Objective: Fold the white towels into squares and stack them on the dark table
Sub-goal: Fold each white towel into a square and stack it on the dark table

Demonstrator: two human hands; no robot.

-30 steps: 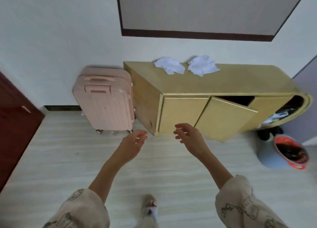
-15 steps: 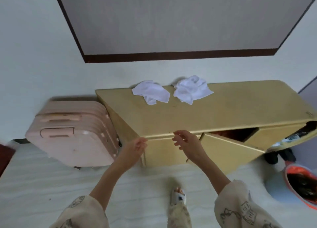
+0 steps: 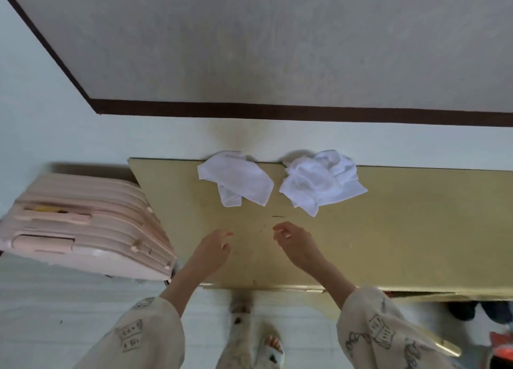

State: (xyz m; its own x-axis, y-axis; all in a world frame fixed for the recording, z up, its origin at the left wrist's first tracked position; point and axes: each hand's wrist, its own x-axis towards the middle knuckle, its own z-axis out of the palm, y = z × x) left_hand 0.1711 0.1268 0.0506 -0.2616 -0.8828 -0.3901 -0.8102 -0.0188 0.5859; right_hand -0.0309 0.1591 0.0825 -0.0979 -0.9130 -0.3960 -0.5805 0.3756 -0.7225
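Both hands empty, fingers loosely curled: left hand, right hand. I'd pinch the left towel, at 12 o'clock, by two corners and spread flat first.

Yellow-gold counter against the wall, top scuffed with small dark marks. Two crumpled white towels lie on it near the back edge: left towel and right towel, just beside each other, not touching. Rest of the top shows bare surface. Pale plank floor below carries the counter and a pink suitcase just beside the counter's left end.
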